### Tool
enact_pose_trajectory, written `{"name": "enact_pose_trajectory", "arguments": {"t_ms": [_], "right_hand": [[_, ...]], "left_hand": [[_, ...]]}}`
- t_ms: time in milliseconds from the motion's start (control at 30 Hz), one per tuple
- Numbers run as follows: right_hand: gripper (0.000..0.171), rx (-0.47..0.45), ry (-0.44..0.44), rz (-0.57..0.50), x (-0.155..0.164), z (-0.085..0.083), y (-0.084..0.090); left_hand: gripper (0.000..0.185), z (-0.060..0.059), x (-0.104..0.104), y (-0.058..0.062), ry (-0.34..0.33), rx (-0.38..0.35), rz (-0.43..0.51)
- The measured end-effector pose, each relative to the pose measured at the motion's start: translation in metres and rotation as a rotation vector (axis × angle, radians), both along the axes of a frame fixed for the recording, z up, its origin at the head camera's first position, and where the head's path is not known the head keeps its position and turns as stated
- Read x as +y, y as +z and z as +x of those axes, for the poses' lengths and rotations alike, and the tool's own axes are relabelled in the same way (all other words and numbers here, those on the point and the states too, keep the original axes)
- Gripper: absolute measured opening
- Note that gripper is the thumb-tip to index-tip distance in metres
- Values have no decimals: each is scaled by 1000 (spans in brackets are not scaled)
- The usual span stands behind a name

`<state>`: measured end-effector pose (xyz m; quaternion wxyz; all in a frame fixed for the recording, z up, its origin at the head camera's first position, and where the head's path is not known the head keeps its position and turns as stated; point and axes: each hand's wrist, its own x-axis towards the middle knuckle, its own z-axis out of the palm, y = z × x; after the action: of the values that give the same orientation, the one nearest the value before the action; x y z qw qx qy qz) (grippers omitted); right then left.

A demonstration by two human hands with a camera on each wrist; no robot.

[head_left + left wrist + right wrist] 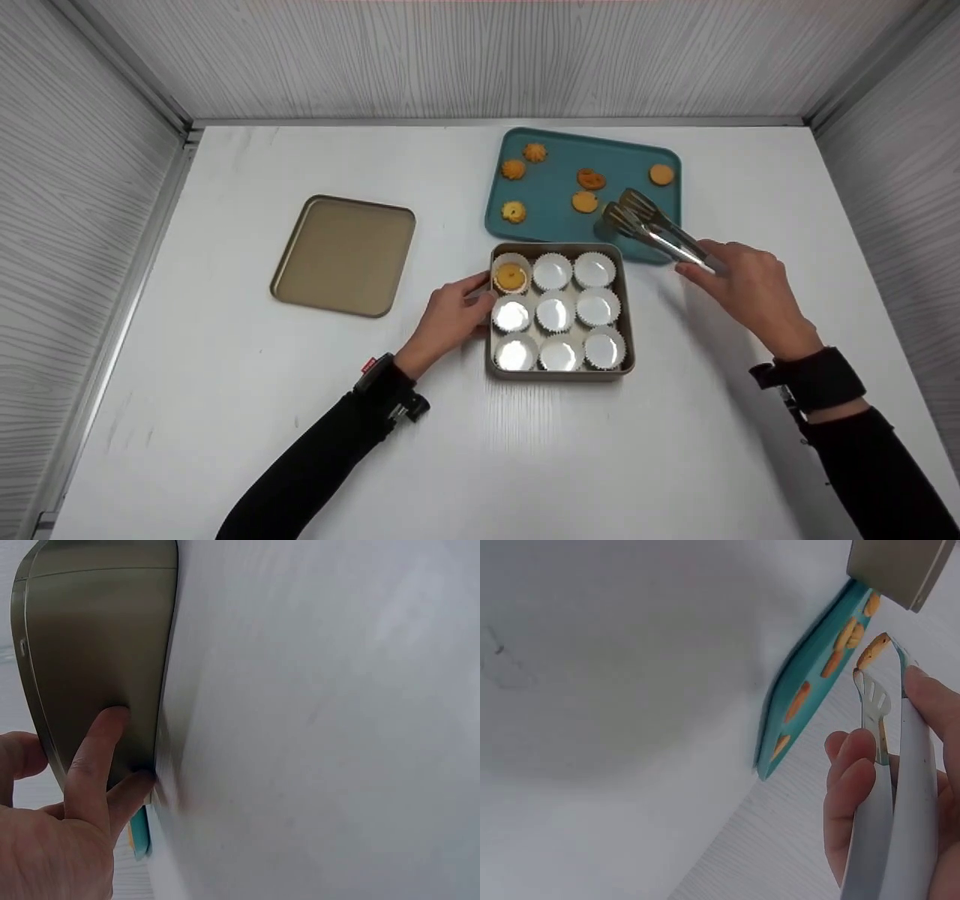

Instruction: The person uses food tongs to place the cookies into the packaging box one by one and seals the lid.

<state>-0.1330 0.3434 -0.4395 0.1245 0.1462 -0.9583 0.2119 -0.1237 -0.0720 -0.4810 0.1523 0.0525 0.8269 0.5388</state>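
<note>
Right hand (pixel 754 292) grips tongs (pixel 913 795) pinching a cookie (pixel 873 652) over the green tray (pixel 551 191), left hand (pixel 448 319) with fingers extended against the tin (pixel 555 377); a gentle squeeze should avoid crumbling.

On the desk (pixel 450 465), the tin (pixel 556 376) sits before the tray (pixel 551 195) and right of the lid (pixel 345 255). The paper cups (pixel 554 311) fill the tin three by three, a single biscuit (pixel 511 276) in the far-left one. On the tray, three biscuits (pixel 535 153) lie left, two near the middle, one at the right. Of the hands, the left hand (pixel 454 315) touches the tin's left side; the right hand (pixel 757 292) holds tongs (pixel 679 252) above the tray's near-right part, another biscuit (pixel 872 651) between the tips.
</note>
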Motion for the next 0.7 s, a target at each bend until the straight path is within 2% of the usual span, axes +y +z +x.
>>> {"name": "enact_pose_trajectory", "arguments": {"t_ms": [333,700], "right_hand": [[41,37,31,40,-20,20,23],[41,51,114,36,-42,37,22]], "left_hand": [[53,0,-1,-2,2,3,22],[53,2,-1,-1,-2,4,28]]}}
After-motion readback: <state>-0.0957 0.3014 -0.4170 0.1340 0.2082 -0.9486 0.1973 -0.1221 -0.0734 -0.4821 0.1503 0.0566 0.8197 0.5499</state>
